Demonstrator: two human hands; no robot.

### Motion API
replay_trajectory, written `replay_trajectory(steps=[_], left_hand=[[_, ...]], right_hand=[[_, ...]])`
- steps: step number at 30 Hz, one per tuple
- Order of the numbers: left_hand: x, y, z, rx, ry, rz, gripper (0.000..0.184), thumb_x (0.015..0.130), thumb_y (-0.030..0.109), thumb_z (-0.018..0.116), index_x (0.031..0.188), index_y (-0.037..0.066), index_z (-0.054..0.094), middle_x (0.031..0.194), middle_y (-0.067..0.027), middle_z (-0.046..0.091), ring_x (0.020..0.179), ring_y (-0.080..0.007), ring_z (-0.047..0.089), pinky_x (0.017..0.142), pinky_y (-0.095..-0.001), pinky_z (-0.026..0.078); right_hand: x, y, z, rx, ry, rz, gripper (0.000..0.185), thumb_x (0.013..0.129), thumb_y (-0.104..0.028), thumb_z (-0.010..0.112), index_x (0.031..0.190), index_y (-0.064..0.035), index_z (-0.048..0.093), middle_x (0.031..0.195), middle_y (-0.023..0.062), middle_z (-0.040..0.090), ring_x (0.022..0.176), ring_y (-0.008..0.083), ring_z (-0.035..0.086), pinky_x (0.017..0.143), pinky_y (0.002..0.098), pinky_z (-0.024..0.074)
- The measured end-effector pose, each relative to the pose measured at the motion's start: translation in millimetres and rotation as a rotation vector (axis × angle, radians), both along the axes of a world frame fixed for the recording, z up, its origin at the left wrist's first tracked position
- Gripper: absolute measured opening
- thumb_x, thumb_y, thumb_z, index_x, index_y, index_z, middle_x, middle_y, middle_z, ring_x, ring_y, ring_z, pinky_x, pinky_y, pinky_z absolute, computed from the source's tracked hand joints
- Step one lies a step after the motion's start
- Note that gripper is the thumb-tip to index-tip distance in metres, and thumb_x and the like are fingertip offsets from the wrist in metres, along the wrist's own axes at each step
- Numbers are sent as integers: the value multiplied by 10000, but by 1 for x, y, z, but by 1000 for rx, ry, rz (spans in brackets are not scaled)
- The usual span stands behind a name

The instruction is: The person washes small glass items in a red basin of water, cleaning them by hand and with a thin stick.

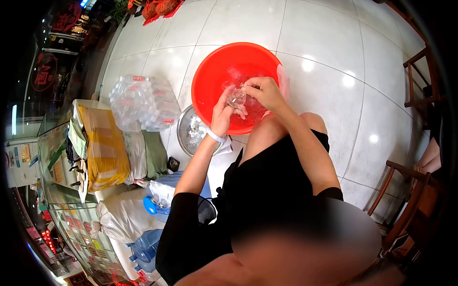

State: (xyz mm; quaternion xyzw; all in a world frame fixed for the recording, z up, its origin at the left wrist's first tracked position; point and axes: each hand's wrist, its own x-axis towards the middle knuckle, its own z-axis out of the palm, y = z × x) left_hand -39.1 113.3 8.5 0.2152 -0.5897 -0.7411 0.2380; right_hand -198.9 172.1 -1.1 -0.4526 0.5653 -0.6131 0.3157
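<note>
A small clear glass (236, 98) is gripped in my left hand (221, 114), with the fingers curled around its side. My right hand (265, 94) is closed in a pinch at the glass's upper edge; what sits between its fingertips is too small to make out. Both hands are over a large red basin (204, 88) on the floor. Inside it are water and several clear items, blurred and partly hidden by my hands. Beside the basin, under my left forearm, stands a round metal bowl (182, 132) with small clear, shiny pieces in it.
Shrink-wrapped plastic bottles (138, 102) stand left of the basin. Nearer me are a yellow-taped box (102, 148), sacks (155, 155) and large blue water jugs (145, 248). Wooden chairs (412, 205) line the right side. Red bags (162, 8) lie at the far edge.
</note>
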Motion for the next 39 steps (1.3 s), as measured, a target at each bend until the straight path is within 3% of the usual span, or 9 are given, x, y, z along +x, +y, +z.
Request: replay_trajectory(steps=[8, 17, 23, 25, 29, 35, 37, 39], left_hand=[[-2, 1, -5, 33, -16, 34, 554, 723, -18, 334, 1275, -10, 289, 1066, -179, 503, 682, -240, 572, 557, -302, 480], [-4, -1, -5, 140, -10, 10, 534, 723, -16, 316, 1257, -11, 310, 940, -164, 531, 653, -211, 561, 526, -273, 460], [-7, 1, -1, 140, 35, 28, 533, 715, -17, 326, 1247, -23, 331, 968, -167, 530, 657, -230, 565, 520, -287, 459], [-11, 5, 7, 111, 16, 35, 528, 716, -17, 325, 1244, -27, 336, 934, -172, 534, 649, -230, 559, 517, -286, 456], [-14, 3, 3, 119, 38, 23, 531, 710, -19, 325, 1241, -26, 342, 913, -179, 537, 640, -233, 554, 515, -289, 456], [-16, 5, -1, 294, 112, -28, 558, 721, -29, 309, 1278, -9, 291, 1008, -184, 516, 702, -248, 554, 558, -304, 470], [-18, 8, 3, 296, 112, 31, 592, 687, -45, 301, 1278, -10, 295, 1026, -192, 510, 721, -248, 559, 590, -315, 482], [-19, 10, 3, 267, 121, 48, 575, 717, -48, 324, 1288, 1, 281, 1060, -184, 499, 750, -247, 563, 625, -321, 488]], right_hand=[[4, 5, 12, -11, 49, 5, 131, 715, -113, 571, 724, 10, 614, 608, 138, 584, 533, 186, 572, 518, 285, 441], [5, 3, 6, -22, 71, 27, 134, 720, -111, 558, 727, 11, 614, 646, 140, 604, 577, 217, 595, 541, 293, 454], [4, 1, 4, -16, -1, 26, 146, 737, -120, 569, 741, 19, 612, 619, 110, 599, 566, 157, 574, 537, 268, 445], [7, 0, 4, -36, -193, 26, 158, 761, -123, 575, 757, 31, 610, 618, 71, 597, 568, 110, 549, 528, 247, 434], [8, -1, 8, -6, -287, -3, 164, 774, -123, 580, 773, 38, 610, 634, 50, 602, 579, 88, 540, 519, 237, 427], [5, 2, 9, 30, -202, 17, 176, 802, -137, 576, 808, 36, 608, 666, 31, 591, 598, 73, 504, 529, 210, 399], [5, 1, 7, -17, -75, -145, 194, 769, -163, 571, 753, 26, 610, 575, 101, 570, 526, 127, 543, 499, 267, 423], [4, 0, 7, -13, -89, -164, 201, 765, -171, 573, 744, 26, 610, 566, 104, 565, 514, 128, 535, 492, 274, 418]])
